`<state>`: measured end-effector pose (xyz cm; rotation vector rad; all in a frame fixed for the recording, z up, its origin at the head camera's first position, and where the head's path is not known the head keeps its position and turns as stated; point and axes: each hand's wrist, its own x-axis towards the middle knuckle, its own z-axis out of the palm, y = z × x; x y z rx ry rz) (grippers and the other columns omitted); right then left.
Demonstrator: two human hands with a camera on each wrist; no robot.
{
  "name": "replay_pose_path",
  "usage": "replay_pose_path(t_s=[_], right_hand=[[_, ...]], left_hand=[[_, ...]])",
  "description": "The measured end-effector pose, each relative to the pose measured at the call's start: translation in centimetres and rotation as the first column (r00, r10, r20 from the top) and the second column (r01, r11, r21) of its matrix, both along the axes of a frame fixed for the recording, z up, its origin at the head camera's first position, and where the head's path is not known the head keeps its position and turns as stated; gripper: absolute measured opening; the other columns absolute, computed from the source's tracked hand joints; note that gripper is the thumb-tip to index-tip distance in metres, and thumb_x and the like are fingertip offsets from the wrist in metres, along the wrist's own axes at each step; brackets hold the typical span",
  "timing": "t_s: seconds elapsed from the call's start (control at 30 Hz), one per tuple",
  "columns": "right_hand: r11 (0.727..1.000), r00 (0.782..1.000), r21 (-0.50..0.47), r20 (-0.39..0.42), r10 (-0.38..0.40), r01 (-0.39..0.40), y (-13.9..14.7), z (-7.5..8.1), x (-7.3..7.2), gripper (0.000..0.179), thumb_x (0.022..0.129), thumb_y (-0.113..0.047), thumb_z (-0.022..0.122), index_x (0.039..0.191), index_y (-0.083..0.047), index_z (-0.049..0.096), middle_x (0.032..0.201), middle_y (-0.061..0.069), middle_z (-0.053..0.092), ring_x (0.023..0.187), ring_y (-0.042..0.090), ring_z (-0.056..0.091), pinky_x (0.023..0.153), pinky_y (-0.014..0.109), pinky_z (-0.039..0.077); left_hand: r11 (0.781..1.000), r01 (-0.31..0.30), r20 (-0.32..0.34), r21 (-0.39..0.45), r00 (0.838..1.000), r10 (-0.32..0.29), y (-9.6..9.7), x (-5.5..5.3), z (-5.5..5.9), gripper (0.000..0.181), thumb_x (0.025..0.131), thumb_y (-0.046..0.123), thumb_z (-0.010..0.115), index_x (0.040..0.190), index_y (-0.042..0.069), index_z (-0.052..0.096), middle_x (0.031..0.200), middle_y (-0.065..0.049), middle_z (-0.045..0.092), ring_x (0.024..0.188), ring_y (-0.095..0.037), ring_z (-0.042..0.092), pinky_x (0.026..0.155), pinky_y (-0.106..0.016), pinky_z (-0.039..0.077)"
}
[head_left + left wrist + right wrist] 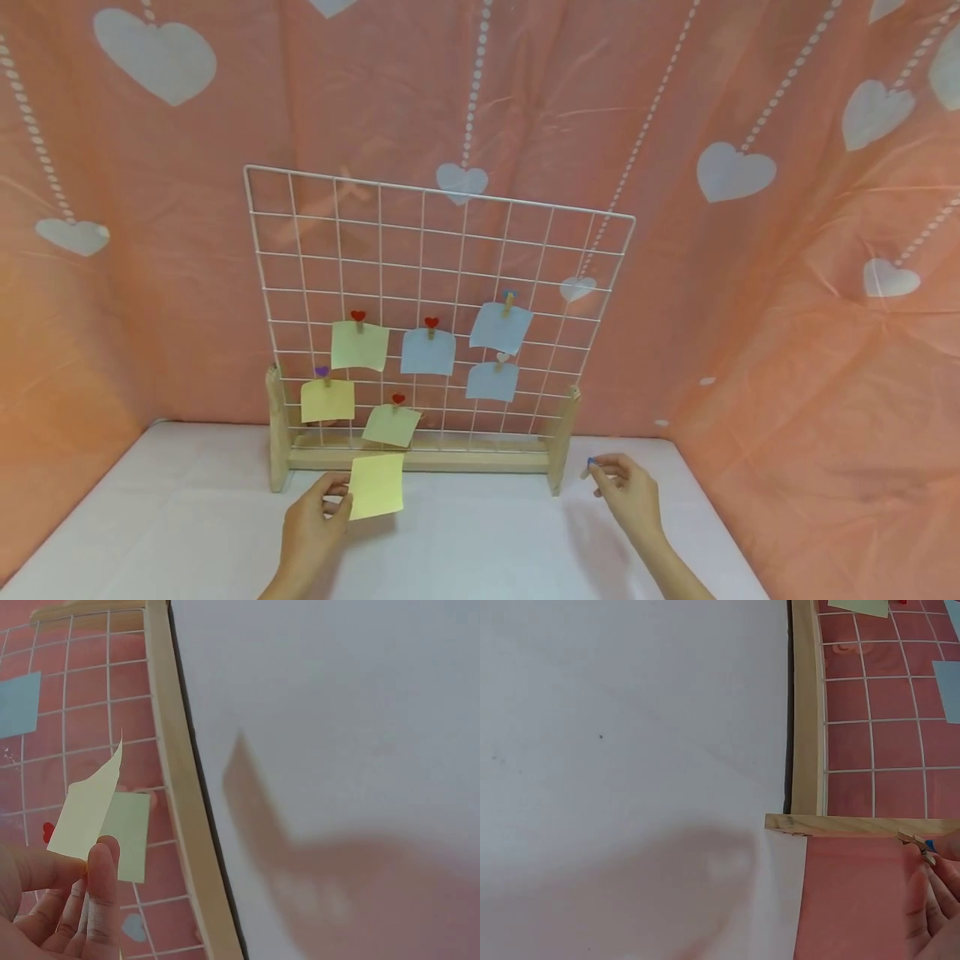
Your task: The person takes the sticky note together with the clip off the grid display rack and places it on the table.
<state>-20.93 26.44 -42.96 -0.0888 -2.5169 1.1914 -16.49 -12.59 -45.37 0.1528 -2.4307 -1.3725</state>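
Observation:
A yellow sticky note (377, 486) is pinched at its left edge by my left hand (318, 512), in front of the rack's wooden base. In the left wrist view the note (86, 814) bends upward from between thumb and fingers. Off the rack's right end, my right hand (628, 498) pinches a small wooden clothespin (916, 844) with a blue ornament. A white wire grid (442, 250) stands in a wooden stand (420, 461). Clipped to it are blue notes (428, 352), greenish notes (360, 346) and a yellow note (327, 401), held by clothespins with heart ornaments (431, 322).
A white-covered table (465, 542) lies under the stand and hands. Behind and at both sides hangs a pink-orange curtain (750, 292) printed with white hearts. The stand's right foot (562, 442) rises close to my right hand.

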Motion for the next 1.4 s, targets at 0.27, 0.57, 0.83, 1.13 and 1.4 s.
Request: replay_pose_path(t_s=[0.27, 0.57, 0.83, 1.13, 1.4], right_hand=[[1.000, 0.999, 0.020, 0.028, -0.019, 0.019, 0.3, -1.0, 0.4, 0.020, 0.087, -0.016, 0.069, 0.102, -0.003, 0.068, 0.087, 0.013, 0.074, 0.054, 0.007, 0.062, 0.055, 0.019, 0.045], [1.000, 0.997, 0.008, 0.073, -0.011, 0.010, 0.5, -2.5, 0.9, 0.019, 0.087, -0.015, 0.069, 0.101, -0.002, 0.068, 0.085, 0.012, 0.074, 0.054, 0.008, 0.062, 0.053, 0.018, 0.043], [1.000, 0.991, 0.006, 0.133, -0.027, 0.026, 0.7, -3.9, 1.4, 0.019, 0.089, -0.017, 0.067, 0.101, -0.003, 0.067, 0.085, 0.009, 0.074, 0.061, 0.015, 0.066, 0.058, 0.019, 0.045], [0.999, 0.981, -0.032, 0.192, -0.027, 0.033, 0.8, -5.0, 1.8, 0.020, 0.090, -0.018, 0.065, 0.102, -0.002, 0.066, 0.080, 0.005, 0.072, 0.059, 0.011, 0.062, 0.055, 0.020, 0.044], [0.997, 0.973, -0.059, 0.229, -0.031, 0.045, 0.7, -5.9, 1.7, 0.025, 0.091, -0.022, 0.064, 0.104, -0.001, 0.066, 0.081, 0.004, 0.071, 0.059, 0.011, 0.061, 0.055, 0.022, 0.045]], left_hand=[[1.000, -0.006, 0.058, -0.014, 0.998, 0.007, -1.0, 0.2, -0.9, 0.024, 0.085, -0.001, 0.061, 0.108, -0.004, 0.064, 0.095, -0.017, 0.069, 0.065, -0.008, 0.063, 0.053, -0.020, 0.048], [0.997, -0.069, 0.061, -0.039, 0.996, 0.071, -1.7, 0.4, -2.0, 0.024, 0.082, -0.001, 0.061, 0.106, -0.003, 0.065, 0.091, -0.015, 0.069, 0.065, -0.009, 0.062, 0.055, -0.021, 0.046], [0.996, -0.065, 0.150, -0.066, 0.986, 0.074, -2.9, 0.9, -2.3, 0.027, 0.085, 0.003, 0.061, 0.111, -0.002, 0.064, 0.099, -0.018, 0.069, 0.074, -0.019, 0.068, 0.062, -0.028, 0.046], [0.997, -0.067, 0.218, -0.049, 0.973, 0.076, -4.4, 1.3, -3.7, 0.029, 0.087, 0.007, 0.058, 0.114, -0.003, 0.062, 0.102, -0.018, 0.068, 0.087, -0.030, 0.068, 0.069, -0.034, 0.049], [0.994, -0.076, 0.264, -0.077, 0.960, 0.094, -5.6, 1.2, -4.7, 0.031, 0.087, 0.011, 0.057, 0.114, -0.002, 0.062, 0.100, -0.016, 0.069, 0.094, -0.035, 0.065, 0.074, -0.035, 0.045]])
